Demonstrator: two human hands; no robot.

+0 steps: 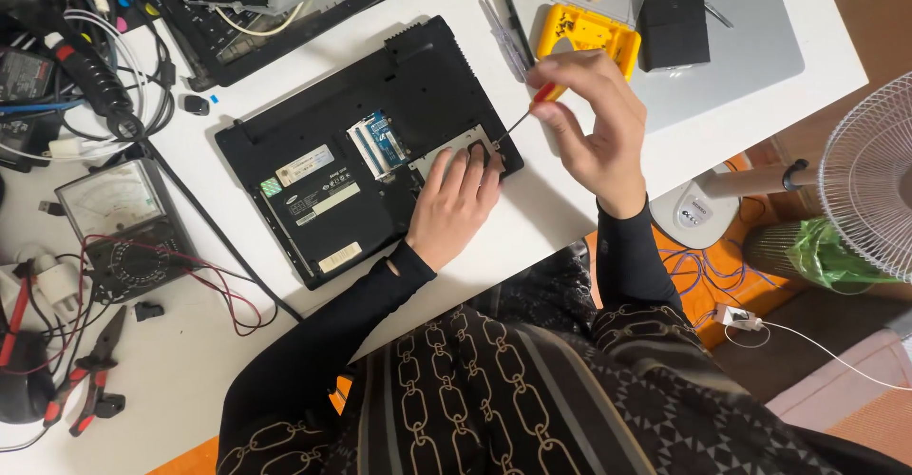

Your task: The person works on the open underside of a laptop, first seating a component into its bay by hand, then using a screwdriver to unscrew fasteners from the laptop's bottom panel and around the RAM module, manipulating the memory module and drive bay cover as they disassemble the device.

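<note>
A black laptop (323, 166) lies upside down on the white table (190, 361), with a bay open that shows memory modules (378, 141) and a silver drive (446, 147). My left hand (454, 204) rests flat on the laptop's near right corner, fingers on the drive. My right hand (594, 128) grips a small screwdriver (532, 109) with a red handle, its tip slanting down to the laptop's right corner.
A yellow parts box (589, 33) and a black box (673, 24) sit on a silver laptop (750, 47). Another opened laptop (285, 5) lies at the back. An analogue meter (119, 228), cables and pliers (95, 370) lie left. A fan (869, 190) stands right.
</note>
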